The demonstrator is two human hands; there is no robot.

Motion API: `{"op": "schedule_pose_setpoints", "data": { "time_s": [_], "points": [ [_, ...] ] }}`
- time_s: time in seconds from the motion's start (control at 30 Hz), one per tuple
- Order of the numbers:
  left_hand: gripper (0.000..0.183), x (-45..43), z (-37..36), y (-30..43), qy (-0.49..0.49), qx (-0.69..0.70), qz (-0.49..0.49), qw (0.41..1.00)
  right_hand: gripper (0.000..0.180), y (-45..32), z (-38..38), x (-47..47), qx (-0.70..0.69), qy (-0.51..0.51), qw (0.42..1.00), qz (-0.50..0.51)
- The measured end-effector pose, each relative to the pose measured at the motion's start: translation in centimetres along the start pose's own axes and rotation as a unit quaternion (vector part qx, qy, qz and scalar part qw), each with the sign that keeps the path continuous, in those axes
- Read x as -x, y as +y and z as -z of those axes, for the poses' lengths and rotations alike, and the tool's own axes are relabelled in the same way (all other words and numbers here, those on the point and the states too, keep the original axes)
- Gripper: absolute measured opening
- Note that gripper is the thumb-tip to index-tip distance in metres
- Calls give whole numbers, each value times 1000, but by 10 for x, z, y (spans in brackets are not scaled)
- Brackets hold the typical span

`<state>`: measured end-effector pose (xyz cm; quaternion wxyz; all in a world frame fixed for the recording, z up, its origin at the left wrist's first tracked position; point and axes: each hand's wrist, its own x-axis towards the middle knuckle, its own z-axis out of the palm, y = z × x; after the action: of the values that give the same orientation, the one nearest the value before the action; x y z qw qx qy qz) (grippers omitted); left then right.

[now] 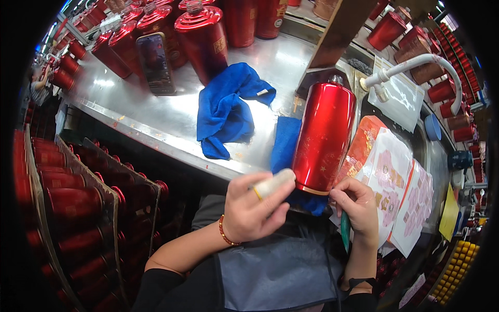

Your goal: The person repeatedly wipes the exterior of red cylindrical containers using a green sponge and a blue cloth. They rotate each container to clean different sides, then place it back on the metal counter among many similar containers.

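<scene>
A glossy red bottle (325, 132) with gold stars and a gold base rim lies with its base towards me and its neck pointing away. Blue cloth (285, 140) shows beneath it and along its left side. My left hand (255, 208) is beside the lower left of the base, fingers apart and nothing held. A whitish finger cover with a yellow band sits on one of its fingers. Right of the base, my right hand (356, 204) holds a green flat tool (345, 231) under its palm. Its thumb and forefinger are close together at the rim; whether they pinch anything cannot be told.
A crumpled blue cloth (226, 113) lies on the metal bench (175, 128). Behind it stand a phone (156, 64) and several red bottles (202, 39). Printed decal sheets (390, 175) lie right of the bottle, below a curved white tap (421, 62). Racked bottles (74, 204) fill the left.
</scene>
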<state>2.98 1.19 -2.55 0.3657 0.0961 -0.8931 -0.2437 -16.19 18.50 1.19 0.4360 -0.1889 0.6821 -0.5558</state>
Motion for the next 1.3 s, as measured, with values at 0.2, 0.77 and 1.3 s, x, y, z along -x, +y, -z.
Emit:
{"op": "schedule_pose_setpoints", "data": {
  "time_s": [0.2,0.77,1.3],
  "points": [
    [60,-30,-13,-8,-30,126,26,991,7,-2,-1,0,11,11,1000,-6],
    [52,-12,-14,-2,-14,141,-30,989,9,7,4,-5,-11,-29,1000,-1],
    [90,-57,-23,1,-75,36,-14,996,8,-4,10,4,10,-15,1000,20]
  ]
}}
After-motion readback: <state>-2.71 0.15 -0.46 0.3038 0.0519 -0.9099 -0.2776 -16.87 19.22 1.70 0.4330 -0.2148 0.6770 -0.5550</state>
